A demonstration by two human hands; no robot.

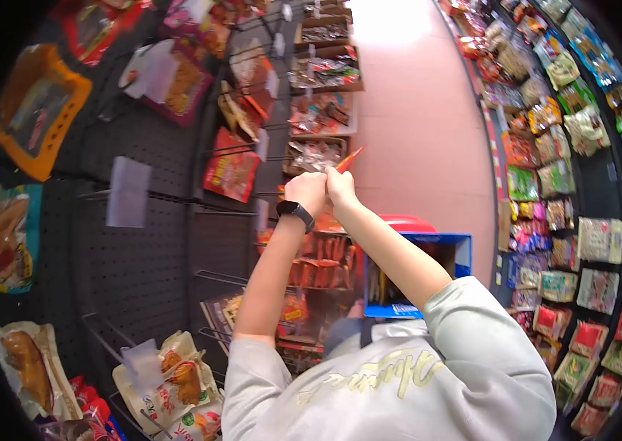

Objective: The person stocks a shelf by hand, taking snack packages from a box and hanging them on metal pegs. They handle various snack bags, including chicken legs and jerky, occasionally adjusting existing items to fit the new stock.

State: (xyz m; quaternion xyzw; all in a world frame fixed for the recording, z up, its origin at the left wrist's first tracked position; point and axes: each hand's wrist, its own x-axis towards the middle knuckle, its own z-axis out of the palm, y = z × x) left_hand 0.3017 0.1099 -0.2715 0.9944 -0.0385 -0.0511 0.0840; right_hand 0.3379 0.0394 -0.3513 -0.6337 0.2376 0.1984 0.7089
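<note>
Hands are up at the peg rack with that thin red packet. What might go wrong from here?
1. Both hands, left hand and right hand, pinch one thin red packet by its end; it might slip and drop among the trays below.
2. The raised forearms hang over the open blue box; lowering an elbow may knock it.
3. Bare metal hooks jut out beside the left arm and could snag the sleeve.

Both hands (323, 189) meet above a box (429, 253), pegboard racks (142, 264) left, packet shelves (568, 184) right.
</note>
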